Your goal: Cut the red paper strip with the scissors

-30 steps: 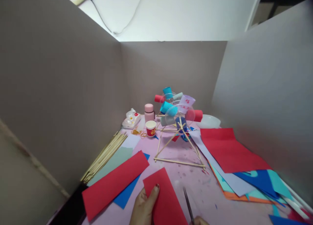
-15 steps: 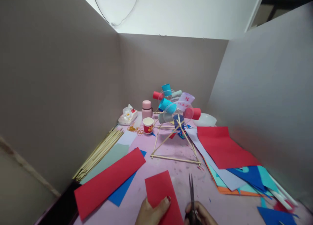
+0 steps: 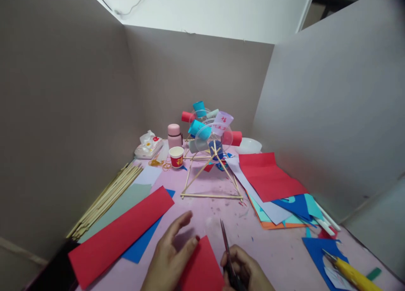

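Here my left hand [image 3: 169, 257] lies open-fingered on the red paper [image 3: 201, 268], my right hand [image 3: 245, 270] gripping scissors [image 3: 226, 244] pointing to twelve o'clock

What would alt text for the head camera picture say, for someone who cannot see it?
On a pink table, a person's left hand rests on a red paper piece while the right hand holds scissors pointing away. Behind stand a stick-and-cup wheel model, loose coloured paper sheets and a bundle of sticks, inside grey cardboard walls.
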A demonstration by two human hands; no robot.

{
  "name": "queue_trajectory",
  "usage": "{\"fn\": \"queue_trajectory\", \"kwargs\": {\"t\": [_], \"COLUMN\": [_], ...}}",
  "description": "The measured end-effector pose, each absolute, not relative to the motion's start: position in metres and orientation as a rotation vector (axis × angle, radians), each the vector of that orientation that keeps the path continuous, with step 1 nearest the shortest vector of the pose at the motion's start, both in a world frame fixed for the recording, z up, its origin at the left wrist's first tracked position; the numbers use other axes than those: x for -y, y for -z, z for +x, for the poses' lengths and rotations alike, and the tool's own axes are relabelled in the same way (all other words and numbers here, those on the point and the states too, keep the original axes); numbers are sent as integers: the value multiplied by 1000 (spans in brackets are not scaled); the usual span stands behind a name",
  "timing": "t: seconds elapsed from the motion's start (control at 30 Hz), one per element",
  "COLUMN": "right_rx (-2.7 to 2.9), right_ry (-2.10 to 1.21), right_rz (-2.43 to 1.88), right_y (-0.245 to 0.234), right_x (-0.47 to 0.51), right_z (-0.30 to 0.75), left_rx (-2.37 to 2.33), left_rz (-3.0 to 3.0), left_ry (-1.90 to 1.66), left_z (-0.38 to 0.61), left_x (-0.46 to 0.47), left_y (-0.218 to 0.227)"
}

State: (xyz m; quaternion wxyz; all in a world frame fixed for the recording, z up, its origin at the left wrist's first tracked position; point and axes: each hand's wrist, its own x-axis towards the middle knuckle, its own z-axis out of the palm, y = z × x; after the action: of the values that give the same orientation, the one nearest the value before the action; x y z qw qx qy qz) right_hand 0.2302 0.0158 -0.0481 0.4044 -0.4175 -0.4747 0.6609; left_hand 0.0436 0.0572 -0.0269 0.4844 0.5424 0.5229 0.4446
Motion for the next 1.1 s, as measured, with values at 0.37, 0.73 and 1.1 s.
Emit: {"fn": "queue_trajectory", "kwargs": {"t": [0.37,0.73,1.1], "right_rx": [1168,1235,1089], "right_ry": [-1610,-1597,-1438], "right_rz": [-940,-1043,-1016], "right_y": [45,46,67], "right_x": [-7,-7,-13], "right_z": [219,225,230], "left_rx": [-1146,-1272,-941], "left_rz": [1538,1394,690], "left_ry": [-758,-1030,-1171], "left_z": [57,41,49], "left_x": [-46,-58,-54], "left_y": [13,13,6]}}
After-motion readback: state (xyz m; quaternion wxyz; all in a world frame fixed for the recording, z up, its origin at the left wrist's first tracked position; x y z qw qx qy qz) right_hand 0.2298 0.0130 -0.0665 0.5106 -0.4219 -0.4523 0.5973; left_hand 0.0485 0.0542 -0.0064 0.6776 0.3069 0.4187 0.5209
